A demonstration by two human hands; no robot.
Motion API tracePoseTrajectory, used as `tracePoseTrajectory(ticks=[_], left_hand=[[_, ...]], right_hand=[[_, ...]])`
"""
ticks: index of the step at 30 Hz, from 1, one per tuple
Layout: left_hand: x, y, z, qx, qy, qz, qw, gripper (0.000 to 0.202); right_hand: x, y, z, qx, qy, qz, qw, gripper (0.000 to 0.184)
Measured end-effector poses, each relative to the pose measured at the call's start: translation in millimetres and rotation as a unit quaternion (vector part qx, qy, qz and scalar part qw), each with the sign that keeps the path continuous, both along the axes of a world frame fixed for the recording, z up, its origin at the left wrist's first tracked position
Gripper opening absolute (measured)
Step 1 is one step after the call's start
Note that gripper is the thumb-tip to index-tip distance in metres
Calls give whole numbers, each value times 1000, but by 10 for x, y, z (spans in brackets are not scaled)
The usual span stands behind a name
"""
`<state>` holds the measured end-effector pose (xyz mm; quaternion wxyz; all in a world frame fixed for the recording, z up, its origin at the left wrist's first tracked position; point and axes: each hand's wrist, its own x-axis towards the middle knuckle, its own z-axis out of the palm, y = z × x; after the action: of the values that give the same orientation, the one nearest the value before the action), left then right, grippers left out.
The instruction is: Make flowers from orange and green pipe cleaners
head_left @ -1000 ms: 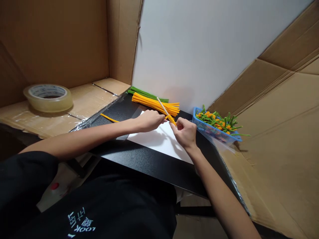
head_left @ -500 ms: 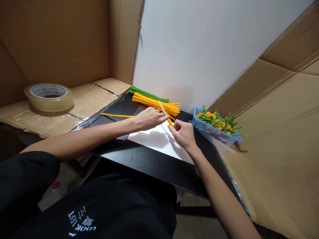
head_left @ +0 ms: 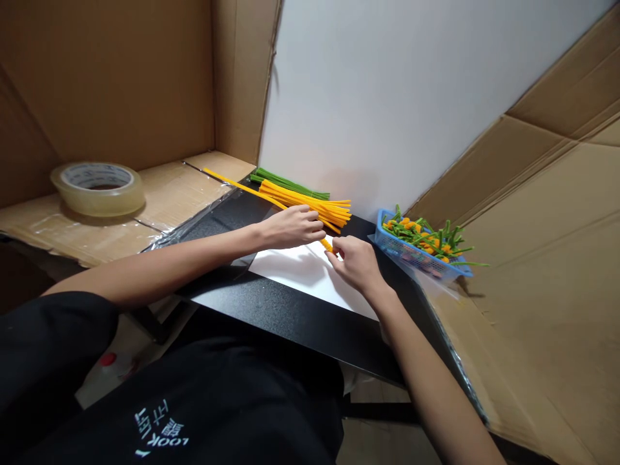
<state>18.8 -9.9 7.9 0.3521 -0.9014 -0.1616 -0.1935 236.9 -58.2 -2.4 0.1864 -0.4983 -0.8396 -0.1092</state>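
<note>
The left hand, back upward and fingers curled, is over the far part of the white sheet, forearm slanting in from its left, while the right hand pinches over its right side.

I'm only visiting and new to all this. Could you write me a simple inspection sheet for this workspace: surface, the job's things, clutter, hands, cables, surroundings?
Surface: black table with a white sheet under the hands.
Job's things: yellow wound piece between the hands; yellow stem stretching leftward from the left hand; yellow bundle with a green bundle behind it; blue basket of green and orange pieces at the right.
Clutter: tape roll on the left-hand cardboard.
Hands: right hand pinches the wound piece; left hand's fingers are curled, exact grip hidden.
Cables: nothing seen.
Surroundings: cardboard on both sides, white panel behind.
</note>
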Motion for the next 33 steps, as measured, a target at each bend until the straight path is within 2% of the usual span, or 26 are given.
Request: tracePoseTrajectory(ticks=[3, 6, 12, 16, 20, 25, 30, 33], left_hand=[[-6, -9, 23, -11, 19, 1, 1000, 14], [-15, 15, 27, -39, -2, -20, 999, 11], [-28, 102, 42, -172, -42, -26, 984, 18], [-62, 138, 67, -269, -61, -52, 960, 18], [-115, 172, 104, -380, -79, -78, 918, 21], [-155, 196, 183, -527, -70, -111, 840, 29], [-178, 174, 249, -602, -83, -115, 786, 37], [-178, 165, 246, -665, -80, -133, 731, 36]], right_hand=[[38, 7, 37, 33, -97, 44, 994, 13], [84, 39, 54, 54, -129, 82, 987, 15], [166, 91, 69, 68, -84, 142, 984, 16], [178, 82, 89, 53, -51, 172, 982, 21], [161, 61, 115, 97, -47, 195, 975, 28], [133, 10, 148, 183, -57, 200, 961, 34], [130, -41, 155, 232, -44, 170, 957, 32], [129, -69, 150, 260, -38, 172, 949, 28]])
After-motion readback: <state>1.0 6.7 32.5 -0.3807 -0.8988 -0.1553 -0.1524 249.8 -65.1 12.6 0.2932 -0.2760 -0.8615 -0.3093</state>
